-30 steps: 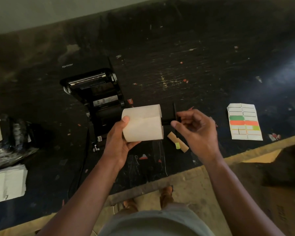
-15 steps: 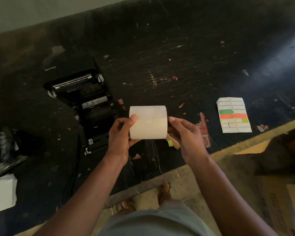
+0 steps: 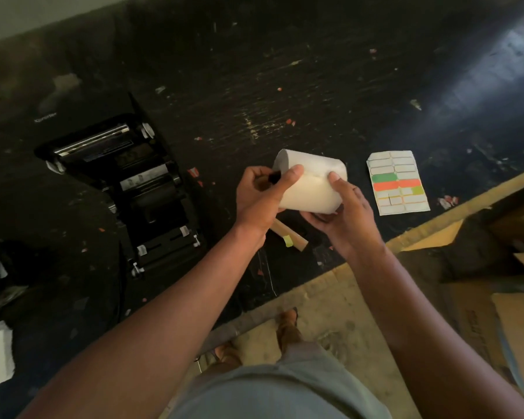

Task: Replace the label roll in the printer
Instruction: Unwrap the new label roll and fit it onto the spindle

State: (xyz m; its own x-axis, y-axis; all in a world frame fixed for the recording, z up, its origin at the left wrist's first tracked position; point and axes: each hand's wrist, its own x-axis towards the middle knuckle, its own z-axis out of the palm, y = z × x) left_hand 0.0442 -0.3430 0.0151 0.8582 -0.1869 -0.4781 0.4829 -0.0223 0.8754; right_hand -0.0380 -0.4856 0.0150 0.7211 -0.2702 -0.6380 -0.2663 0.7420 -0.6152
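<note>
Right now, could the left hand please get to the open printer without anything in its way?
Probably not yet: the left hand is gripping the label roll together with the right hand. The path across the table to the printer looks free.

Both hands hold the white label roll (image 3: 310, 189) above the dark surface (image 3: 285, 95). Left hand (image 3: 262, 196) grips the roll's left end, fingers around a black spindle tip (image 3: 274, 177) at the core. Right hand (image 3: 344, 211) cups the right end from below, thumb on top. Black printer (image 3: 127, 189) lies open, left of the roll. Cardboard tube (image 3: 288, 235) lies on the surface under the hands. Coloured label sheet (image 3: 397, 182) lies to the right, apart from the roll.
</note>
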